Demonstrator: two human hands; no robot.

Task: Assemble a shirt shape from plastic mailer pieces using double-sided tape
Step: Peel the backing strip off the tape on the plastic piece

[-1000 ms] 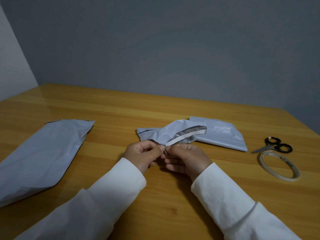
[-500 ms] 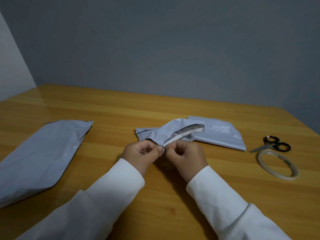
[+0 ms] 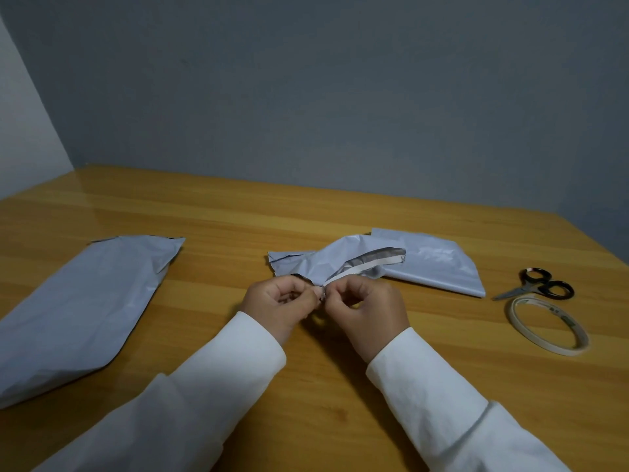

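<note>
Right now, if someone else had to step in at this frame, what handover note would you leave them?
Left hand and right hand: both pinch the near end of the tape strip on the crumpled mailer piece, apparently picking at its backing.
Second mailer piece lies flat just behind it; the large mailer piece lies at far left, apart.
Scissors and tape roll lie at right.
Done: tape laid on one piece.
Left: peel the backing, join all pieces.

A glossy wooden surface point(image 3: 340, 216) with light plank grain meets a plain grey-blue wall point(image 3: 340, 97). At far left, a paler wall point(image 3: 20, 131) catches soft light.
</note>
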